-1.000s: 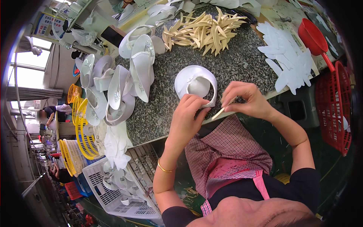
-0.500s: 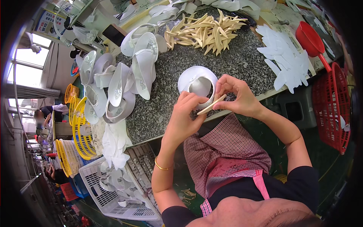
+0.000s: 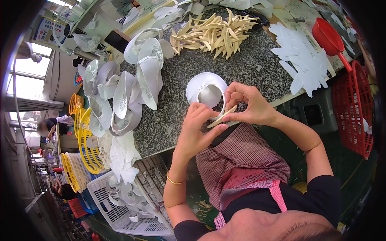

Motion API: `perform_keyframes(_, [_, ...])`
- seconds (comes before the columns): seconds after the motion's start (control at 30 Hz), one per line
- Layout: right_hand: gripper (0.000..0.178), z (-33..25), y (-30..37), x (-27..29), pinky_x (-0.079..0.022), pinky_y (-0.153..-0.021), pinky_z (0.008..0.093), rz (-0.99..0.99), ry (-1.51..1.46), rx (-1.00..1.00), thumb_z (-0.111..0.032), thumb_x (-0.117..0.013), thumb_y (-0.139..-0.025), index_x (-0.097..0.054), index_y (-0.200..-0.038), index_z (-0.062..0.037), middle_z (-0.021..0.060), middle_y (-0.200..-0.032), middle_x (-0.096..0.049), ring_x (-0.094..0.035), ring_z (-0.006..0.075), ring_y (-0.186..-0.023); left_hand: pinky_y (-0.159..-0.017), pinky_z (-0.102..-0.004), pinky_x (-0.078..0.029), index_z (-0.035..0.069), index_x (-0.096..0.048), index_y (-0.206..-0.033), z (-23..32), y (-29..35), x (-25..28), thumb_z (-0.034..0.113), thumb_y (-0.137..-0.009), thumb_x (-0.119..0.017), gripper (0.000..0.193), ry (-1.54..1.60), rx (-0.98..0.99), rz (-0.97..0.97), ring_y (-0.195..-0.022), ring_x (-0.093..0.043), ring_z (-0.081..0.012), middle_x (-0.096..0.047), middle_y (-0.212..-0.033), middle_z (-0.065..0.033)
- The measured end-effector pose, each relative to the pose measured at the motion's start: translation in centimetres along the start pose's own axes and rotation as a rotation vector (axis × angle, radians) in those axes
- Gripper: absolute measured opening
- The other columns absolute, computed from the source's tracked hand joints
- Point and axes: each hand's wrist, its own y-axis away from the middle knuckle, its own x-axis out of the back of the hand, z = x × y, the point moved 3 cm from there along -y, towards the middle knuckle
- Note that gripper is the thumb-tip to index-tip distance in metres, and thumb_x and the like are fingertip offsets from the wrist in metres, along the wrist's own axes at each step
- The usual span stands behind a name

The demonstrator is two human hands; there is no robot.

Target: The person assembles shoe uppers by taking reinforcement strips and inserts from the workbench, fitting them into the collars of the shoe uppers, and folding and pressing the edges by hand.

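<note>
Head view, going left to right: way off at the left edge there's a stack of yellow baskets sitting below a window, and a white slotted crate lower down holding white shoe pieces. On the speckled granite surface a bunch of white sandals with sparkly trim are lying in a loose pile, some overlapping each other.

Coming in from the lower edge, the left hand is reaching up at the front edge of the surface, wearing a thin gold bangle at the wrist. Its grip is pinching, thumb and fingers closing on the lower end of a tan insole strip. Just above it, a white sandal upper is resting on the surface, touching both hands, curved open like a bowl.

The right hand is sitting right beside the left, fingers curling and pressing together on the rim of the white sandal upper and the upper end of the tan insole strip, so the strip is being held between the two hands, right over the surface edge and above a checked apron.

Farther back, a heap of tan insole strips is lying near the far side. To the right, flat white cutouts are fanned out, with a red scoop next to them and a red basket hanging off the right side.
</note>
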Motion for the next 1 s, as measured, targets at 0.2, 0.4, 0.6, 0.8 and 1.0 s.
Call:
perform_keyframes(0.2, [0.039,-0.2,0.5,-0.2,-0.051,-0.073,0.0251,-0.012,0.110,0.012,-0.012,-0.085,-0.077,-0.056,-0.102,-0.0036,0.0045,-0.086,-0.071,-0.066,0.0078,-0.076,-0.083,-0.0371,-0.050,0.003,-0.071,-0.093,-0.3,0.3,-0.3,0.006,-0.077,-0.080,0.018,-0.015,0.010,0.013,-0.099,-0.060,-0.0256,-0.066,-0.093,-0.0077])
perform_keyframes(0.4, [0.023,-0.6,1.3,0.6,-0.054,-0.075,0.0264,0.005,0.152,0.179,-0.007,-0.081,-0.080,-0.067,-0.098,-0.0007,0.0050,-0.090,-0.071,-0.067,0.0110,-0.083,-0.088,-0.0373,-0.050,0.002,-0.071,-0.091,-0.3,0.6,-0.5,0.006,-0.079,-0.079,0.015,-0.035,-0.004,0.023,-0.108,-0.061,-0.0276,-0.068,-0.091,-0.0069])
perform_keyframes(0.6, [0.017,0.3,1.3,0.8,-0.056,-0.077,0.0257,0.029,0.046,0.058,-0.005,-0.079,-0.082,-0.070,-0.095,-0.0007,0.0048,-0.090,-0.072,-0.068,0.0101,-0.084,-0.092,-0.0389,-0.049,0.001,-0.070,-0.091,0.0,0.7,-0.7,0.006,-0.081,-0.077,0.013,-0.036,0.021,0.041,-0.111,-0.061,-0.0292,-0.068,-0.090,-0.0069])
perform_keyframes(0.8, [0.019,0.9,0.8,0.7,-0.055,-0.077,0.0251,0.028,0.000,0.023,-0.005,-0.079,-0.083,-0.067,-0.097,-0.0003,0.0040,-0.088,-0.071,-0.067,0.0085,-0.082,-0.092,-0.0400,-0.048,0.001,-0.069,-0.092,0.2,0.7,-0.7,0.007,-0.081,-0.077,0.014,-0.049,0.016,0.032,-0.113,-0.060,-0.0305,-0.067,-0.091,-0.0077])
perform_keyframes(1.0, [0.033,0.5,0.1,1.2,-0.053,-0.083,0.0277,0.025,0.076,0.015,-0.008,-0.082,-0.079,-0.065,-0.107,-0.0029,0.0031,-0.095,-0.066,-0.064,0.0116,-0.087,-0.093,-0.0407,-0.048,0.001,-0.069,-0.093,0.2,0.9,-0.7,0.006,-0.081,-0.077,0.015,-0.040,0.032,0.021,-0.115,-0.059,-0.0309,-0.067,-0.091,-0.0082])
